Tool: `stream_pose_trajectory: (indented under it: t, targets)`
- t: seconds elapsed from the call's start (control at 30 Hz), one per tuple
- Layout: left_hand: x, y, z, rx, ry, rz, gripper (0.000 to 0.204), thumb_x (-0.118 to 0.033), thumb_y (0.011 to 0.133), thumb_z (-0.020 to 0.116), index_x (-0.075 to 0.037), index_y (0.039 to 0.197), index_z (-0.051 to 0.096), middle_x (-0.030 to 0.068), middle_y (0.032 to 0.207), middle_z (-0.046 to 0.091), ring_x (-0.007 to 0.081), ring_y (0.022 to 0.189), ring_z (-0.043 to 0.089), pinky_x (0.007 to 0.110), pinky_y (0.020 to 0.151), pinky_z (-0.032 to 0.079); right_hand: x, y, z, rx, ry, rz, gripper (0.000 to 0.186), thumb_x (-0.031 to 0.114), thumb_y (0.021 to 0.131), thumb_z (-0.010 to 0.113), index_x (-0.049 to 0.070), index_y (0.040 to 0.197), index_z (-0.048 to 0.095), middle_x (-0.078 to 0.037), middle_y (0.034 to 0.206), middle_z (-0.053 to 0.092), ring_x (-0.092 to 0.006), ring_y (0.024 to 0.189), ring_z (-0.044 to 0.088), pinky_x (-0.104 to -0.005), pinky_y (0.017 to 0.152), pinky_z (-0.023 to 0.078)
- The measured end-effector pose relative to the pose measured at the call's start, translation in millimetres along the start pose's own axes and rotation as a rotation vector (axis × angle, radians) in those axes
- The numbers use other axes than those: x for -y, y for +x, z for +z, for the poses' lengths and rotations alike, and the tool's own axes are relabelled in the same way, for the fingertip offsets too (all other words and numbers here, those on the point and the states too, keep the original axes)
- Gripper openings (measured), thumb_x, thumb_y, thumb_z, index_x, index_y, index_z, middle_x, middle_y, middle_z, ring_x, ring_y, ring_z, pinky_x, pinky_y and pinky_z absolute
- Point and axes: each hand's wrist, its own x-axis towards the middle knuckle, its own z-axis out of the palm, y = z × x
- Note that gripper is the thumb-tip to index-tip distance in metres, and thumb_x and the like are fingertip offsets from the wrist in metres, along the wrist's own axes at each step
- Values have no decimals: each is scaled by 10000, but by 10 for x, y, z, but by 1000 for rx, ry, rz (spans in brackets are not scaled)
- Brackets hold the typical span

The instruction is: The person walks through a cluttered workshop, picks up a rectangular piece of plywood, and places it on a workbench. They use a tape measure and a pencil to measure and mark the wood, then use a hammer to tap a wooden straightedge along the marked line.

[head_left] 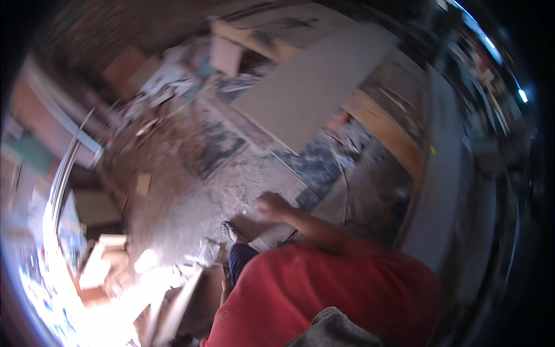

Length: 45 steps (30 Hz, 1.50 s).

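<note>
My right hand point(272, 205) is held out in front of my body over the dusty floor. Motion blurs its fingers, and no object shows in it. Low on the left, a small part of my left hand point(224, 287) appears beside my red shirt, against the edge of a brown board point(202, 301). Most of that hand is hidden, so I cannot tell whether it grips the board. Below my right hand, my sandalled foot point(229, 230) stands on the floor point(179, 214).
Ahead, a large flat panel point(312, 87) lies over boards and scraps. An orange-brown plank point(387, 133) and a long pale board point(436, 173) run along the right. Dark sheets point(315, 165) lie on the floor. Curved metal strips point(63, 168) and cardboard pieces point(104, 263) are at left.
</note>
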Motion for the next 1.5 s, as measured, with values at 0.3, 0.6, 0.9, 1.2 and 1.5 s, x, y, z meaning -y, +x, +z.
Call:
stream_pose_trajectory:
  t: [0.3, 0.6, 0.9, 1.2, 1.5]
  targets:
    - [-841, 1811, -2422, 231, -155, -182, 279, -317, 964, 618, -99, 790, 618, 50, 560, 568, 180, 430, 552, 335, 359, 383, -1388, -745, 462, 51, -201, 673, 313, 340, 835, 609, 76, 962, 719, -169, 955, 702, -330, 952, 676, -441, 838, 525]
    - [-1872, 2887, -3260, 20, -382, -189, 333, -402, 953, 571, -96, 1085, 571, 68, 802, 623, 212, 647, 607, 395, 572, 473, -1187, -1708, 160, -396, 6, 1505, 282, 289, 824, 583, 71, 906, 742, -167, 918, 709, -323, 863, 683, -434, 768, 529]
    - [-3083, 2488, -1301, 408, -222, -213, 389, -397, 948, 589, -80, 1172, 569, 109, 966, 656, 245, 809, 645, 402, 661, 474, -2858, -1649, -1563, -1421, 819, 1238, 174, 216, 832, 585, 97, 721, 646, -66, 652, 586, -204, 554, 570, -343, 471, 436]
    - [-3993, 1838, -164, 406, 93, -102, 354, -356, 941, 613, -64, 1139, 587, 104, 921, 660, 226, 745, 633, 388, 606, 479, -5348, -1068, -5071, -1641, 1172, 711, 355, 313, 953, 601, 119, 1246, 559, -49, 1127, 635, -228, 1059, 613, -411, 885, 494]
    - [-4555, 1066, -22, 210, -101, -338, 319, -315, 933, 637, -49, 1105, 605, 98, 876, 663, 207, 681, 622, 374, 551, 484, -7157, -799, -6505, -1544, 919, 929, 619, 346, 944, 610, 109, 1468, 381, -108, 1525, 339, -368, 1354, 383, -590, 1062, 344]
